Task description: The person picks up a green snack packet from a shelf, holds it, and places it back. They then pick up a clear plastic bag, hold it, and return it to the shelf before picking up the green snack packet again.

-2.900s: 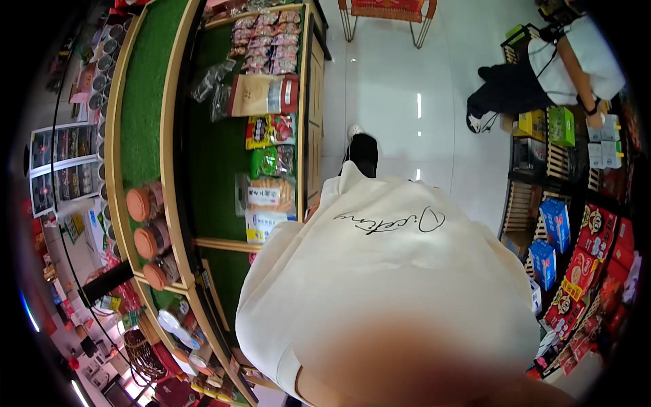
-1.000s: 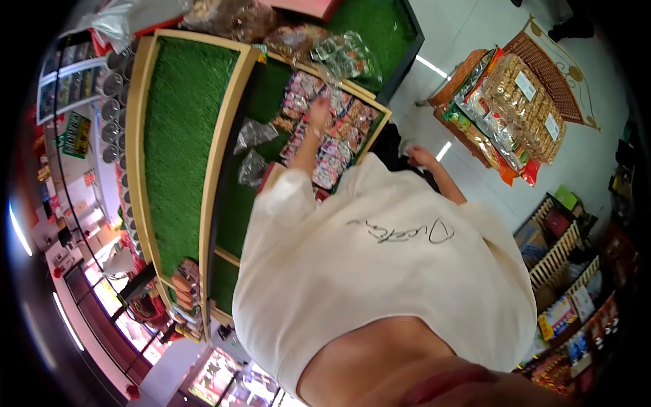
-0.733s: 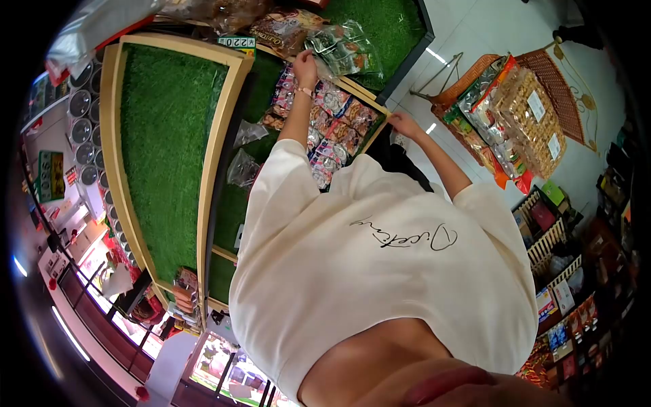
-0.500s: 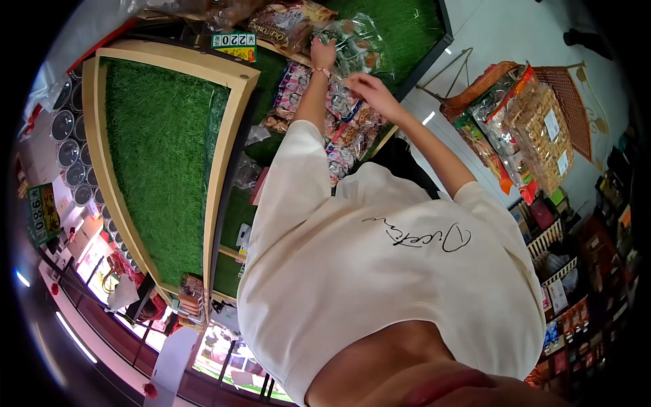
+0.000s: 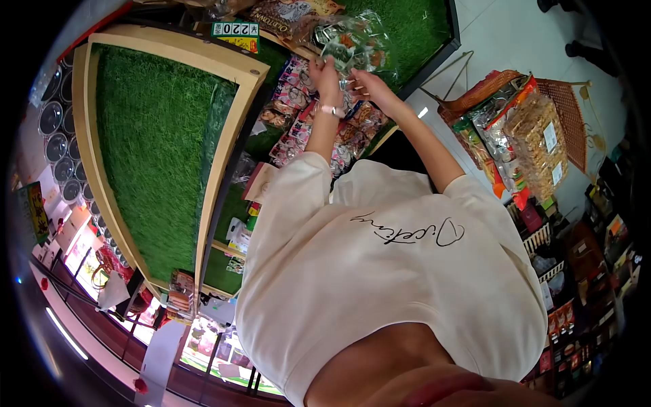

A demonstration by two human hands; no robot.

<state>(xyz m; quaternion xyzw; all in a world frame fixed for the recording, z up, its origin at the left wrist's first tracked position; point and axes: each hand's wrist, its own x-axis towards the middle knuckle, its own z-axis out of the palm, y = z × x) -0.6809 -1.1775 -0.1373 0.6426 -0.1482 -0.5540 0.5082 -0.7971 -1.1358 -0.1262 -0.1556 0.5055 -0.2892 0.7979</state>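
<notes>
My left hand (image 5: 325,76), with a watch at the wrist, and my right hand (image 5: 366,83) are both raised in front of me. Together they hold a clear plastic snack bag (image 5: 352,46) with green and red print. They hold it above a wooden display tray (image 5: 384,133) lined with green turf and filled with several small pink and brown snack packets (image 5: 293,102). My cream shirt (image 5: 380,271) fills the lower middle of the view.
A higher shelf covered in green turf (image 5: 152,136) runs down the left, with a price tag reading 220 (image 5: 234,30) at its far end. A wicker stand with large bagged biscuits (image 5: 536,136) is on the right, over white floor tiles. Shelves of boxed goods (image 5: 576,271) line the far right.
Both hands have come together on the clear snack bag and lifted it off the far display. Earlier the left hand reached over the packets alone while the right hung by my side.
</notes>
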